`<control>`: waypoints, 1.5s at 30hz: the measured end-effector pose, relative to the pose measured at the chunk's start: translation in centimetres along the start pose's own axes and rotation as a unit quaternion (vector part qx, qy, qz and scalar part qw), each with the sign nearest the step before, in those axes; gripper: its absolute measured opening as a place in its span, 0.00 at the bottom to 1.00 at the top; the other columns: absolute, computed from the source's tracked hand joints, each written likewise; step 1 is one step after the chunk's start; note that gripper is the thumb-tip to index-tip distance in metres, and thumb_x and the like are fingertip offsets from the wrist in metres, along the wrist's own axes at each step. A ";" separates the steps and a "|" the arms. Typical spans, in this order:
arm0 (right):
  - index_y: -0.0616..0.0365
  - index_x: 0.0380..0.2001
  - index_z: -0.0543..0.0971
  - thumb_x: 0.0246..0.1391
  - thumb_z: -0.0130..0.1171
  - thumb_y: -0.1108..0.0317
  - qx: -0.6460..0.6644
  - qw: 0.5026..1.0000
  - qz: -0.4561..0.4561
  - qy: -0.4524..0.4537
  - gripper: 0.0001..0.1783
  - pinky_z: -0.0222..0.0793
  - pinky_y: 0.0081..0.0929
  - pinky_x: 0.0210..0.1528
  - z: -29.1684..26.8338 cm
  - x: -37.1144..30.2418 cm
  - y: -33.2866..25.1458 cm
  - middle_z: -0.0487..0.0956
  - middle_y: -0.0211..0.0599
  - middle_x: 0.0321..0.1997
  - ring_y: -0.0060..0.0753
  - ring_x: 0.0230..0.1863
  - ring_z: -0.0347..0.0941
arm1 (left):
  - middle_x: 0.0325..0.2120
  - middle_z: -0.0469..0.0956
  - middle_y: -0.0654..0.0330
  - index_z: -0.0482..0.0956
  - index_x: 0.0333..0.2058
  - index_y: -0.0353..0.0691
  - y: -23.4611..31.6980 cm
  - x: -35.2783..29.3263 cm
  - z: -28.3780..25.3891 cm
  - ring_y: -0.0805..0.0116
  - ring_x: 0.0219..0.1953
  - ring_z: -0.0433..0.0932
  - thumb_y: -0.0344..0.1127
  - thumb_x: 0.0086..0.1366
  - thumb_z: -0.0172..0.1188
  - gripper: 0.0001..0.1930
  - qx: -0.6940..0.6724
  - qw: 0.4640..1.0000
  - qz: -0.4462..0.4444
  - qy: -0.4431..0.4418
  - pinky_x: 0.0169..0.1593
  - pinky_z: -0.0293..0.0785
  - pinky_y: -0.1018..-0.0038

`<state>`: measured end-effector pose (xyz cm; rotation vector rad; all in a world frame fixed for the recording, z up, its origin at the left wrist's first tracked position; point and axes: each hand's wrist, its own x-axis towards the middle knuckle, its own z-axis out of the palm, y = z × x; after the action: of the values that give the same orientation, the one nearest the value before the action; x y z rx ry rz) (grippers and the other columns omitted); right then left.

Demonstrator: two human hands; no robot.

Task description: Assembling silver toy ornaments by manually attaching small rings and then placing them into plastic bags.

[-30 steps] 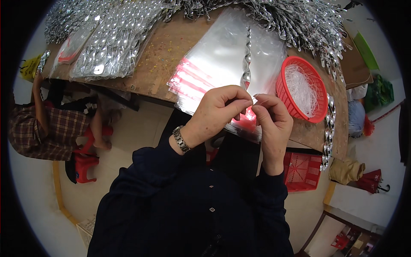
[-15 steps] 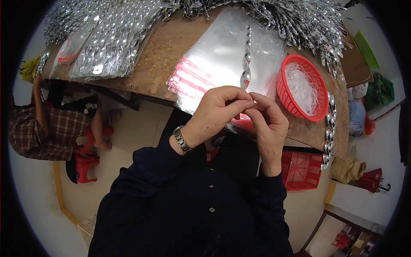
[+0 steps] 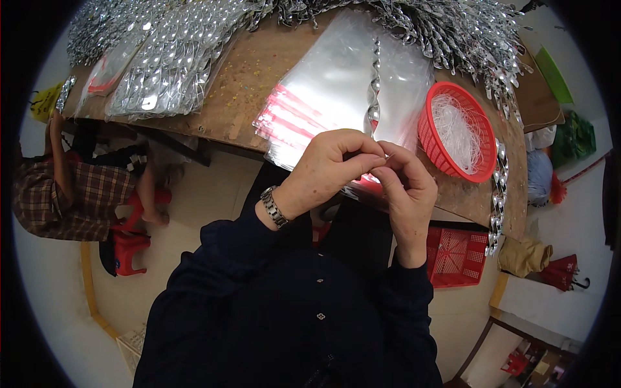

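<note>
Both my hands meet over the near edge of the table, fingertips almost touching. My left hand [image 3: 333,165], with a metal watch [image 3: 274,207] on its wrist, is closed in a pinch at the near end of a twisted silver strip [image 3: 374,90]. My right hand [image 3: 409,197] pinches a fine clear thread [image 3: 389,157] between thumb and forefinger. Fingers hide where thread and strip meet. Beneath the strip lies a stack of clear plastic bags [image 3: 336,71] with red-printed edges. A red basket [image 3: 427,139] full of clear threads [image 3: 458,132] stands right of my hands.
Silver spirals [image 3: 446,35] heap along the table's far side, with bagged ones [image 3: 165,71] at left. More strips [image 3: 498,194] hang over the right edge. A red crate [image 3: 456,255] sits below. At far left, a person in a plaid shirt [image 3: 71,200] sits near a red stool [image 3: 131,251].
My hands stay pinched together at nearly the same spot, with only slight shifts of the fingers. The strip and the basket have hardly moved.
</note>
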<state>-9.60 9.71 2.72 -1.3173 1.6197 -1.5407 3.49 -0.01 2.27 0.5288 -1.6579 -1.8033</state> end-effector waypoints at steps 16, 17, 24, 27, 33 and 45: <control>0.65 0.50 0.75 0.57 0.54 0.76 -0.030 0.999 0.015 -0.022 0.16 0.66 0.13 0.35 -0.5 0.0 -0.7 0.77 0.29 0.35 0.15 0.32 0.69 | 0.24 0.74 0.69 0.79 0.34 0.34 -0.2 0.1 -0.4 0.85 0.25 0.69 0.28 0.63 0.58 0.04 -0.023 0.999 -0.022 -0.019 0.29 0.65 0.86; 0.65 0.50 0.75 0.57 0.54 0.76 -0.030 0.999 0.015 -0.022 0.16 0.66 0.13 0.35 -0.6 0.1 -0.8 0.77 0.29 0.35 0.15 0.32 0.69 | 0.24 0.74 0.69 0.79 0.34 0.34 -0.1 0.1 -0.4 0.85 0.25 0.69 0.28 0.63 0.58 0.04 -0.023 0.999 -0.022 -0.019 0.29 0.65 0.86; 0.64 0.49 0.76 0.57 0.53 0.77 -0.086 0.995 -0.019 -0.049 0.15 0.64 0.14 0.32 -2.3 0.7 -1.1 0.76 0.29 0.34 0.15 0.30 0.67 | 0.24 0.73 0.69 0.79 0.33 0.34 0.1 0.2 -0.5 0.84 0.25 0.67 0.26 0.62 0.57 0.04 0.039 0.998 0.025 -0.034 0.29 0.63 0.84; 0.65 0.47 0.76 0.55 0.55 0.78 -0.130 0.988 -0.047 -0.062 0.15 0.64 0.14 0.32 -2.8 1.0 -1.9 0.76 0.30 0.33 0.17 0.29 0.68 | 0.26 0.73 0.68 0.79 0.33 0.33 0.1 0.2 -0.3 0.84 0.25 0.67 0.26 0.62 0.57 0.03 0.057 0.996 0.043 -0.044 0.28 0.62 0.84; 0.64 0.41 0.78 0.51 0.60 0.76 -0.248 0.958 -0.121 -0.083 0.13 0.67 0.22 0.31 -3.4 1.6 -3.5 0.76 0.37 0.30 0.27 0.28 0.71 | 0.26 0.73 0.68 0.78 0.32 0.33 0.6 0.0 -0.2 0.84 0.26 0.66 0.25 0.61 0.57 0.03 0.055 0.997 0.021 -0.058 0.28 0.62 0.83; 0.65 0.31 0.75 0.59 0.52 0.70 -0.244 0.963 -0.007 -0.114 0.08 0.62 0.21 0.27 -3.1 1.6 -4.1 0.70 0.32 0.21 0.22 0.23 0.66 | 0.23 0.73 0.62 0.80 0.32 0.34 0.8 0.1 0.5 0.74 0.25 0.70 0.27 0.59 0.57 0.05 0.146 0.983 0.098 -0.048 0.30 0.65 0.77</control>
<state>-11.81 10.17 7.56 -1.6889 1.9065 -0.9752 3.21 0.24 3.14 0.3901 -1.9835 -1.4738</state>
